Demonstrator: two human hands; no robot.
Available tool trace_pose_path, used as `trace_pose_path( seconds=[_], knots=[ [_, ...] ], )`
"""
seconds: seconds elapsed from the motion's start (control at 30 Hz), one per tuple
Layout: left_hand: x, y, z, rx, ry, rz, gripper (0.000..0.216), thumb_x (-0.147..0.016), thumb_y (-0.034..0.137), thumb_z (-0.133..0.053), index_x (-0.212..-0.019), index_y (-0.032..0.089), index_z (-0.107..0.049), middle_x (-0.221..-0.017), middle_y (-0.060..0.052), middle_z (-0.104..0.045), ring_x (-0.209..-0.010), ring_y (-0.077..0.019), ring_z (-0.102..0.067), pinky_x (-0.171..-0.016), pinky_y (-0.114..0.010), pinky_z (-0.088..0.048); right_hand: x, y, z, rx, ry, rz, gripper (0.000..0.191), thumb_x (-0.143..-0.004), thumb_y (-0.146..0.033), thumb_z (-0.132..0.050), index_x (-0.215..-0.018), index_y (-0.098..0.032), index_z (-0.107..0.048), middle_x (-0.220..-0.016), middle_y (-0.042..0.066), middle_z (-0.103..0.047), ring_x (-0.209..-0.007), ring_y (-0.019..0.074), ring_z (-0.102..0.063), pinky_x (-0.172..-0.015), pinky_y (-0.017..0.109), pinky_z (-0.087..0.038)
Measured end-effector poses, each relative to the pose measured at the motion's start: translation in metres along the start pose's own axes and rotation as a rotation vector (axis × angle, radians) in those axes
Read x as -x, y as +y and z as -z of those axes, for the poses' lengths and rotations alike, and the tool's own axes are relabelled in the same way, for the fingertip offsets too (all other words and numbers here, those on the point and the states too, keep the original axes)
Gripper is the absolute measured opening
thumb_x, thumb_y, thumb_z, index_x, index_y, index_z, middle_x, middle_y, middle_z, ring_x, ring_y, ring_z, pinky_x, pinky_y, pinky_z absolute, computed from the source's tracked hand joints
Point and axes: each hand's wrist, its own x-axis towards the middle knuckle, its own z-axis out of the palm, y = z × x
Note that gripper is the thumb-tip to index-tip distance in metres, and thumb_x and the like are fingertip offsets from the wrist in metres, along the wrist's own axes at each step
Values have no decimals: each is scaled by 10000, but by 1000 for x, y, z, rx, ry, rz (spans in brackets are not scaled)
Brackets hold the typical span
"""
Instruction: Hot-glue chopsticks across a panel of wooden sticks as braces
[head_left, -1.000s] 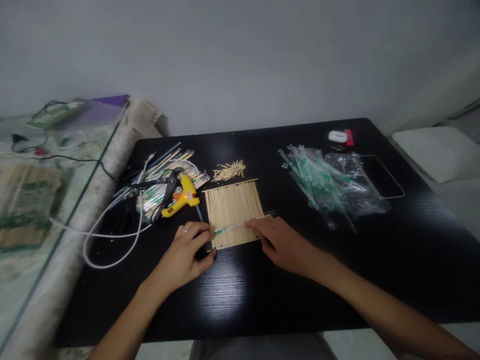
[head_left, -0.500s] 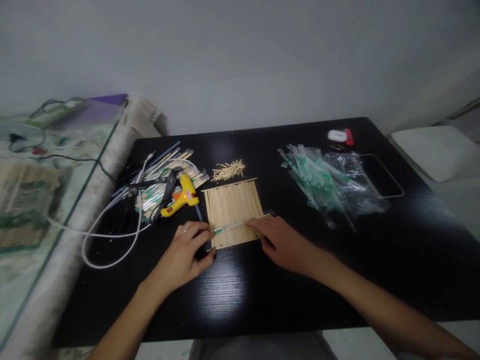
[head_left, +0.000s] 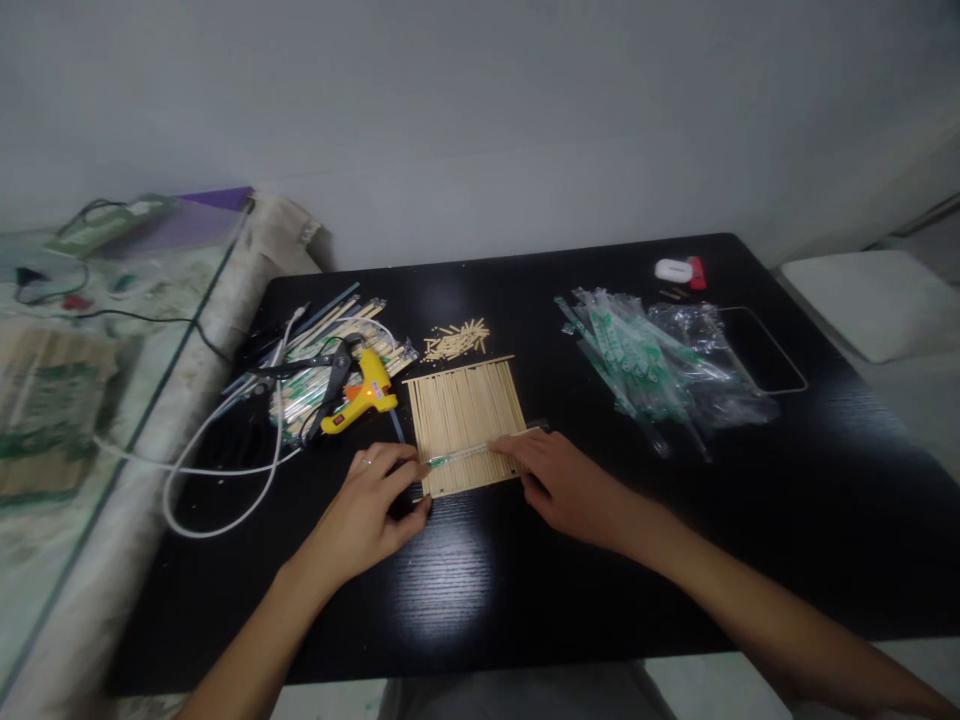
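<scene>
Two hands, one stick (head_left: 472, 452), one mat (head_left: 465, 405).
The left hand (head_left: 367, 500) and right hand (head_left: 570, 490) pinch its ends; it lies crosswise, left to right.

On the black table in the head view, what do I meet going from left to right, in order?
white cable → yellow glue gun → mat of wooden sticks → heap of plastic wrappers
</scene>
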Motion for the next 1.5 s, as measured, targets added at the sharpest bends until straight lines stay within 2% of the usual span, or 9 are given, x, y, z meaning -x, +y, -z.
trace_pose_path(
  seconds=[1.5],
  knots=[
    [0, 0, 0, 18, 4, 7, 184, -947, 258, -639, -1125, 230, -677, -1183, -87, -671, -1081, -273, -606, -899, -434, -470, -1, -3, 2, 1, -9, -11, 609, -871, -5, -510, -1443, -210, -562, -1380, 124, -692, -1292, 271, -622, -1091, 503, -476]
  ],
)
